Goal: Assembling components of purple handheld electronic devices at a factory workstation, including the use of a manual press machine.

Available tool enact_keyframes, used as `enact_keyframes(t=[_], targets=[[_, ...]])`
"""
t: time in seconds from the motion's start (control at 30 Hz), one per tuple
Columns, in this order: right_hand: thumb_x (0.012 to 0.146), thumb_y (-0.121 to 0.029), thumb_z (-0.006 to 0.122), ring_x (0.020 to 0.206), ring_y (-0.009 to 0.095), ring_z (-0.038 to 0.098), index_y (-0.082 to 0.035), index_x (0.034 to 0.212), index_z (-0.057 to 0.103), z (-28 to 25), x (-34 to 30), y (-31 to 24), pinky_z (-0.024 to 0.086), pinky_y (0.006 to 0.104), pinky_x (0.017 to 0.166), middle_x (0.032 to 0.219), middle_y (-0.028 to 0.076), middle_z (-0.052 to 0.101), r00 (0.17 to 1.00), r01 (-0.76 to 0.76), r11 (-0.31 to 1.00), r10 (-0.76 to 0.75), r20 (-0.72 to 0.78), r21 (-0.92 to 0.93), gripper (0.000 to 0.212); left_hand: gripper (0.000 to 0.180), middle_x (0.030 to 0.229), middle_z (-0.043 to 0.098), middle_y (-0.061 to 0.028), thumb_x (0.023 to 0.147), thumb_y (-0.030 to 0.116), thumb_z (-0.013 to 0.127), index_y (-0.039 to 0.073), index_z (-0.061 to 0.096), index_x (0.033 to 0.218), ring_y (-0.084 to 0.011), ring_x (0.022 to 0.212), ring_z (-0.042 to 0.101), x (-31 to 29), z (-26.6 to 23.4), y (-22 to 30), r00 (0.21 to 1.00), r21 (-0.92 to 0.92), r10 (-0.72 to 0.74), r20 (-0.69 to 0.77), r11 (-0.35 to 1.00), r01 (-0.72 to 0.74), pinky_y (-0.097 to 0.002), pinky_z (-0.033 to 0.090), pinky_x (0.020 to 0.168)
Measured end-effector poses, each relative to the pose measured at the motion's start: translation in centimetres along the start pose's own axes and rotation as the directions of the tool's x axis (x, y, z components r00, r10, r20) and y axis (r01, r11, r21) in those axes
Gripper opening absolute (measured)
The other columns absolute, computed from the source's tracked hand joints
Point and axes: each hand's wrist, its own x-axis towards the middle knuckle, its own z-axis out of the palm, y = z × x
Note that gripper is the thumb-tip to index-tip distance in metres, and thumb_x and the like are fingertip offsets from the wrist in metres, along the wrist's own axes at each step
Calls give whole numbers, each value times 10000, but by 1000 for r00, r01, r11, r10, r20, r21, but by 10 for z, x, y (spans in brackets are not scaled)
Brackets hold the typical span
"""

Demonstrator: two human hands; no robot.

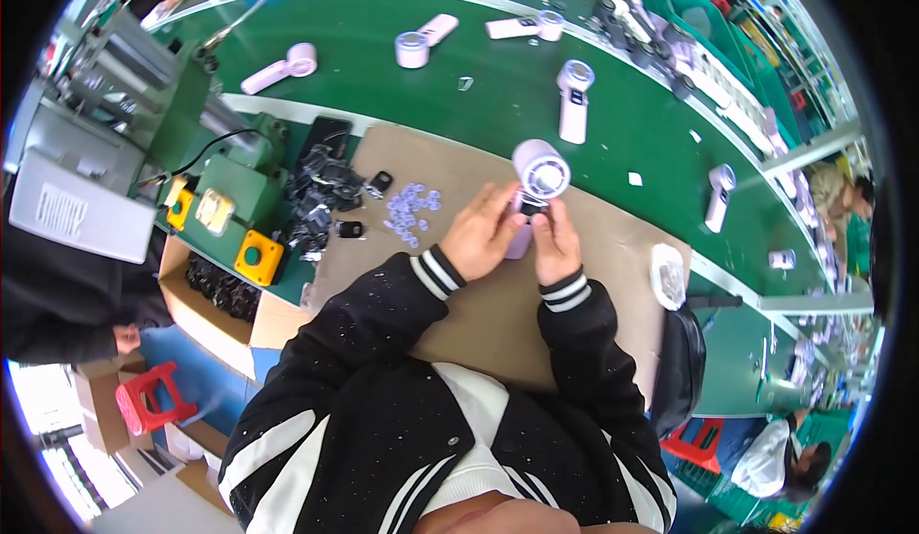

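Observation:
A pale lilac hand-held fan (539, 172) with a round white head is held upright over a brown cardboard mat (613, 237). My left hand (481, 233) grips its handle from the left. My right hand (554, 242) pinches a small black part at the fan's neck. Just left of my hands lies a heap of small clear lilac buttons (412, 211), with a few small black parts (350, 230) further left.
Several finished lilac fans (573, 100) lie on the green conveyor belt (498, 103) beyond the mat. A green press machine with yellow button boxes (235, 218) stands at left, a cardboard box of black parts (218, 290) below it. A white dish (667, 275) sits at right.

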Motion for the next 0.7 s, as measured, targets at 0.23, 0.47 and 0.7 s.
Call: enact_keyframes(t=[0.23,0.47,0.7], targets=[[1017,-99,468,910,216,588,-15,1329,492,-2,9,-6,468,309,846,1093,122,623,996,66,998,-64,69,-23,324,452,1039,590,-147,898,47,590,1,502,1339,-287,780,577,-3,2,-4,999,-177,-42,-30,983,36,-363,495,720],[1016,-113,471,970,216,577,-24,1355,466,0,5,-12,448,305,883,1150,133,604,999,-13,1000,14,40,-19,351,507,1093,576,-151,893,35,594,12,457,1380,-283,821,569,-1,-1,0,989,-258,-125,74,956,140,-360,493,732],[995,-118,510,1084,219,555,-32,1370,475,13,0,-27,437,313,948,1267,136,554,996,23,959,-47,81,282,387,483,1097,566,-158,900,21,562,18,470,1374,-289,864,561,-8,-22,21,995,-226,-74,-61,972,58,-366,478,776]])
